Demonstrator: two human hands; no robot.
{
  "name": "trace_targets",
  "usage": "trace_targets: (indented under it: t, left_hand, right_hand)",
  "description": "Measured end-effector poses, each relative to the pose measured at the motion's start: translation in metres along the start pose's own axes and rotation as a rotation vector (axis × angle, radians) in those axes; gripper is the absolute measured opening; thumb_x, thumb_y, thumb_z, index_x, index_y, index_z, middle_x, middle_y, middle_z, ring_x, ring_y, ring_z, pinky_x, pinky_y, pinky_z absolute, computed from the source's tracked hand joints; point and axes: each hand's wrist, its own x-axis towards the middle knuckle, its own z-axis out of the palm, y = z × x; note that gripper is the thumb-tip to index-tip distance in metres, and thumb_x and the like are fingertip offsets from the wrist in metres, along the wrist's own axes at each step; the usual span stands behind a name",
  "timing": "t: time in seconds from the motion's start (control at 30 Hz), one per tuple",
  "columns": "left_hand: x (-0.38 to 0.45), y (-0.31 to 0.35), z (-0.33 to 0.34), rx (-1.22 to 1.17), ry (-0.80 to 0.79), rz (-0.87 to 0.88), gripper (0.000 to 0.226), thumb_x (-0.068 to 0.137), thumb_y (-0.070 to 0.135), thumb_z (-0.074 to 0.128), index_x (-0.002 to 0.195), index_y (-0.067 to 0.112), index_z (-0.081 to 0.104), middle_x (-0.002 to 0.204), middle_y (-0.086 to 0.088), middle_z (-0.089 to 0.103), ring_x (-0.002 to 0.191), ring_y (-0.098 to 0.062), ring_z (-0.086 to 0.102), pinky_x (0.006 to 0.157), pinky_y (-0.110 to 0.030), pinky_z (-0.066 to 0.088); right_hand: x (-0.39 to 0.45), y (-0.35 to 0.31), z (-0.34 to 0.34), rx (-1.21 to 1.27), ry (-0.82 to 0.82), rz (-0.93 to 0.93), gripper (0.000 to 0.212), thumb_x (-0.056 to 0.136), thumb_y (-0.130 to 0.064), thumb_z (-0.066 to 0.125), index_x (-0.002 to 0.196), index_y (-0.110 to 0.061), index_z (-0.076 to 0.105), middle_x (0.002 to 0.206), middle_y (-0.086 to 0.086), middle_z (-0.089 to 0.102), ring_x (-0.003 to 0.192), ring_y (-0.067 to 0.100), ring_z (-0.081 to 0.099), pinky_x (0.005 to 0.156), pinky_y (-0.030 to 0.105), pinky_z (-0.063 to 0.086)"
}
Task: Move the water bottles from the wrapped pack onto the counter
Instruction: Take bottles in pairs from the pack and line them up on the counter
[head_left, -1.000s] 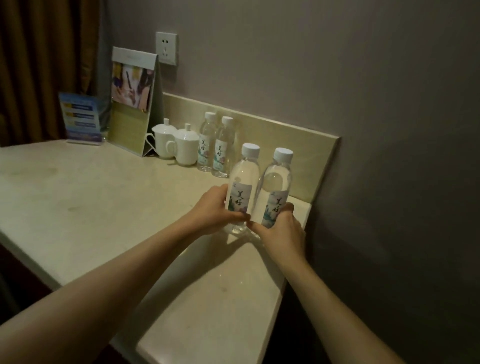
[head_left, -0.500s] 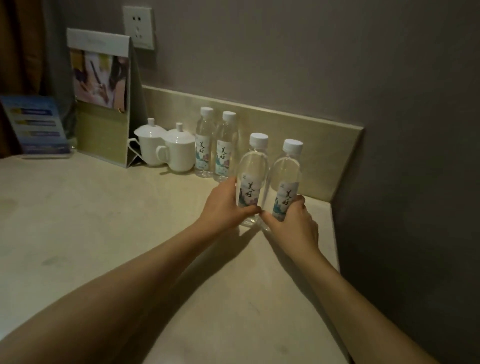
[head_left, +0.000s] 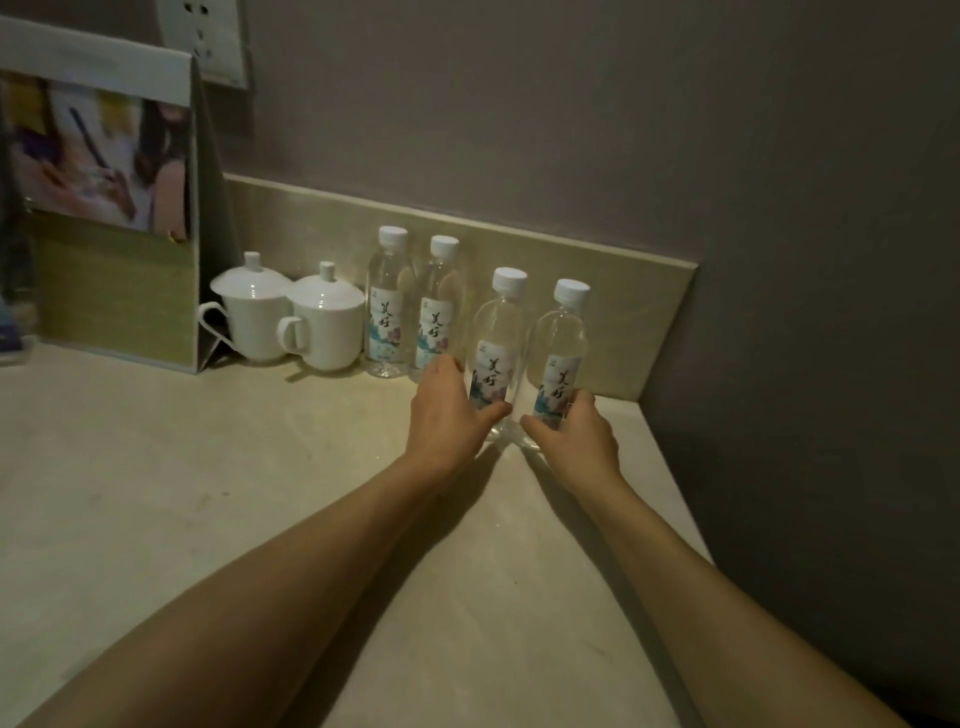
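Two hands wrapped around two upright water bottles at the right end of a pale counter (head_left: 208, 493).

Fingers hidden behind the bottles, bases blurred in glare, so contact with the counter hard to judge. Left hand (head_left: 447, 415) curled around the left held bottle (head_left: 496, 343), thumb across its label; right hand (head_left: 576, 436) curled around the right held bottle (head_left: 561, 353), just beside the first. Wrapped pack nowhere in frame. Tent card (head_left: 104, 208) and wall socket (head_left: 213, 36) cut off at upper left. Counter edge close on the right, low backsplash (head_left: 597, 291) right behind; wide bare stone toward lower left. Two more bottles (head_left: 410, 306) and two lidded white cups (head_left: 291, 312) against the backsplash at centre. Dim room, grey wall (head_left: 623, 130).
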Motion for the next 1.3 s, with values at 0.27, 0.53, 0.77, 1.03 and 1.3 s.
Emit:
trace_targets:
  t: [0.27, 0.53, 0.77, 1.03, 1.3]
  left_hand:
    - [0.016, -0.005, -0.004, 0.16, -0.038, 0.064, 0.053, 0.077, 0.045, 0.076, 0.115, 0.013, 0.059, 0.11, -0.008, 0.065, 0.101, -0.025, 0.062, 0.086, -0.043, 0.055]
    - [0.024, -0.002, -0.005, 0.22, -0.025, 0.095, 0.06, 0.077, 0.045, 0.076, 0.116, 0.008, 0.049, 0.11, -0.012, 0.066, 0.101, -0.029, 0.064, 0.08, -0.038, 0.054]
    - [0.039, -0.009, -0.006, 0.447, -0.15, 0.141, 0.045, 0.081, 0.047, 0.071, 0.109, 0.012, 0.068, 0.097, -0.009, 0.07, 0.088, -0.026, 0.066, 0.077, -0.037, 0.057]
    - [0.055, -0.013, 0.004, 0.555, -0.135, 0.168, 0.035, 0.089, 0.042, 0.063, 0.102, 0.009, 0.068, 0.094, -0.011, 0.069, 0.086, -0.027, 0.065, 0.072, -0.035, 0.052]
    - [0.069, -0.013, 0.013, 0.648, -0.135, 0.204, 0.034, 0.093, 0.038, 0.06, 0.102, 0.006, 0.068, 0.098, -0.013, 0.067, 0.09, -0.029, 0.066, 0.07, -0.036, 0.05]
  right_hand:
    - [0.007, -0.01, 0.008, 0.007, 0.04, 0.012, 0.05, 0.081, -0.039, 0.072, 0.116, -0.016, 0.045, 0.124, 0.006, 0.062, 0.111, 0.027, 0.062, 0.08, 0.034, 0.048]
    - [0.017, -0.024, 0.013, -0.005, 0.061, 0.072, 0.053, 0.08, -0.039, 0.073, 0.116, -0.013, 0.043, 0.126, 0.009, 0.06, 0.114, 0.033, 0.059, 0.091, 0.049, 0.051]
    - [0.027, -0.021, 0.017, -0.042, 0.066, 0.056, 0.052, 0.082, -0.038, 0.071, 0.12, -0.012, 0.047, 0.124, 0.008, 0.059, 0.114, 0.031, 0.057, 0.09, 0.049, 0.051]
    - [0.047, -0.027, 0.028, -0.047, 0.076, 0.05, 0.053, 0.081, -0.039, 0.072, 0.119, -0.012, 0.046, 0.125, 0.009, 0.057, 0.114, 0.032, 0.057, 0.09, 0.053, 0.051]
    - [0.061, -0.03, 0.034, -0.082, 0.088, 0.03, 0.05, 0.083, -0.039, 0.071, 0.115, -0.011, 0.044, 0.122, 0.01, 0.058, 0.11, 0.033, 0.058, 0.084, 0.045, 0.052]
